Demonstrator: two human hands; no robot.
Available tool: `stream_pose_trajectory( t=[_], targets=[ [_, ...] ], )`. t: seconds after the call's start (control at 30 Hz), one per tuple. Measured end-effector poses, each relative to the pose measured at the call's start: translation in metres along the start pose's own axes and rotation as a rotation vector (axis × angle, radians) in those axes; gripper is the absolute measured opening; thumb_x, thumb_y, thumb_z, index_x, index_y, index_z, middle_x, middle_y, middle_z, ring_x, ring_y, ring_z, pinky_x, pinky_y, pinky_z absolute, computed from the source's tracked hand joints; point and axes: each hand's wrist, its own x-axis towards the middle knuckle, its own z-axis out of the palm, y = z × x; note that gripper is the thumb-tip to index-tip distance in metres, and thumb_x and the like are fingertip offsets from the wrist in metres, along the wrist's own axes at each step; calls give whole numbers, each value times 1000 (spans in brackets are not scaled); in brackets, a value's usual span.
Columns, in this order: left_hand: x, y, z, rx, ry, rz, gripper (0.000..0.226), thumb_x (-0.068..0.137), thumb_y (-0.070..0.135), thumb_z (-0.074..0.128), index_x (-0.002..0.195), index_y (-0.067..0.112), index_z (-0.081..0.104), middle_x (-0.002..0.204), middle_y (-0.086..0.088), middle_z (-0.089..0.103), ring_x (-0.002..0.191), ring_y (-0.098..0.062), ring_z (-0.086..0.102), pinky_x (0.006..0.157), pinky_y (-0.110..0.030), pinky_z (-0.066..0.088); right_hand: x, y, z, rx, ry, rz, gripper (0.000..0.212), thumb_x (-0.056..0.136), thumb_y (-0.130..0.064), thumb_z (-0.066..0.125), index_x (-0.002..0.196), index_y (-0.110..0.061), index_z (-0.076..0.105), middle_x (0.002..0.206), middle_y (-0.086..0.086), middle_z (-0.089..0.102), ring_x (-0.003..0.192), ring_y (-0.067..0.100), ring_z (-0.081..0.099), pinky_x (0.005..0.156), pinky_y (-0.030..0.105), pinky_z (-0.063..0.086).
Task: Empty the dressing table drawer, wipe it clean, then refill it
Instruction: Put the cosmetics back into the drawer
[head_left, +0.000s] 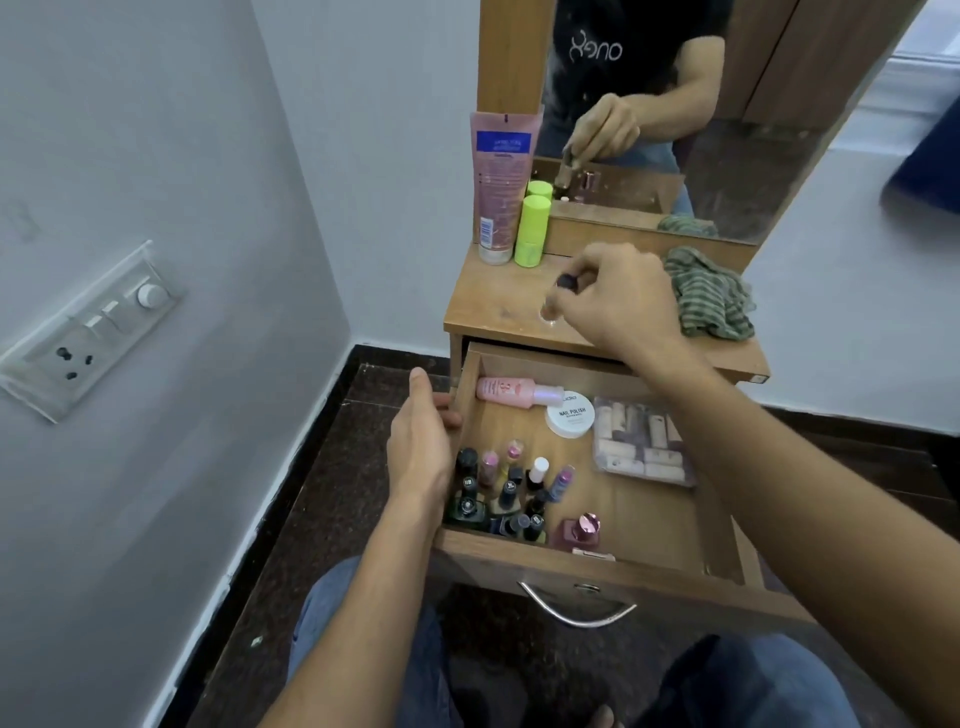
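The wooden drawer (582, 569) is pulled open below the dressing table top (488, 304). Inside lie a pink bottle (506, 389), a white nail polish remover tub (570, 413), a clear box of small rolls (641, 441), several nail polish bottles (511, 493) and a pink-capped perfume bottle (581, 532). My right hand (618, 293) pinches a small dark-capped bottle (558, 296) whose base is at the table top. My left hand (423, 447) rests on the drawer's left wall with fingers curled over its edge.
A pink tube (498, 182) and a green stick (532, 228) stand at the back left of the table top. A striped green cloth (711, 299) lies at the right. A mirror (701, 104) rises behind. A switchboard (88, 332) is on the left wall.
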Motion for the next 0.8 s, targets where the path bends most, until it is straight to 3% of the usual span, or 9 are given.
stream_pose_trajectory(
  t=[0.13, 0.3, 0.47, 0.8],
  targets=[
    [-4, 3, -1, -4, 3, 2, 71, 89, 79, 27, 93, 25, 73, 81, 3, 74, 74, -16, 59, 79, -41, 48, -68, 21, -22, 4, -161, 10, 20, 64, -36, 87, 69, -27, 71, 65, -12, 66, 64, 4, 62, 59, 29, 54],
    [-8, 8, -1, 19, -3, 2, 69, 92, 76, 26, 96, 25, 72, 87, 2, 75, 79, -17, 60, 84, -44, 48, -108, 57, -33, -71, -285, 119, 21, 60, -40, 88, 65, -33, 69, 65, -14, 66, 69, 4, 62, 59, 29, 50],
    [-9, 8, -1, 22, -16, 5, 68, 94, 75, 26, 99, 25, 71, 89, 1, 74, 81, -18, 60, 81, -41, 47, -128, 65, -13, -98, -444, 141, 29, 56, -42, 94, 68, -29, 71, 69, -14, 68, 70, 2, 62, 59, 27, 51],
    [-7, 8, -1, 10, -11, -4, 69, 94, 76, 22, 97, 26, 70, 89, 1, 74, 82, -19, 61, 93, -48, 50, -125, 61, 28, -168, -557, 165, 30, 62, -43, 92, 69, -25, 68, 69, -9, 70, 73, 10, 66, 69, 35, 58]
  ],
)
